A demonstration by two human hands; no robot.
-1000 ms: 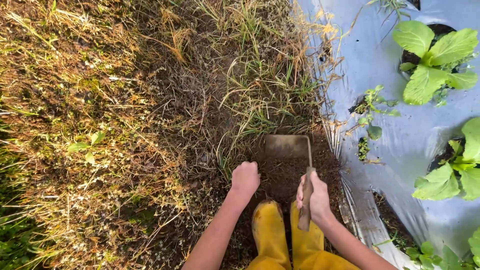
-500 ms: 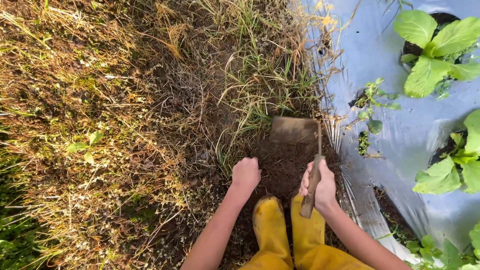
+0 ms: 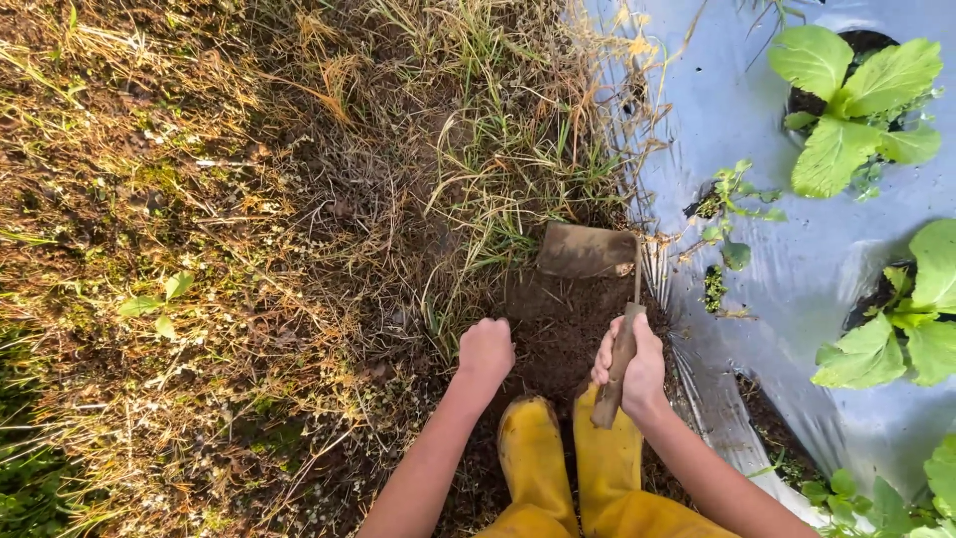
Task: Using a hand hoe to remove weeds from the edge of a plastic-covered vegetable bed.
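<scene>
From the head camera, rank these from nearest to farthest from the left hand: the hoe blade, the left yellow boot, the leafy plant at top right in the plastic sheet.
Measured from the left hand:
1. Left yellow boot, just below and to its right.
2. Hoe blade, ahead and to the right, on bare soil.
3. Leafy plant, far off at top right, in a hole in the plastic sheet.

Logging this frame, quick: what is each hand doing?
Left hand: closed in a fist, holding nothing visible.
Right hand: closed around the hoe handle.

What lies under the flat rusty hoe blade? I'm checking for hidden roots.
The flat rusty hoe blade rests on dark bare soil beside grass; whatever lies directly beneath is covered.
</scene>
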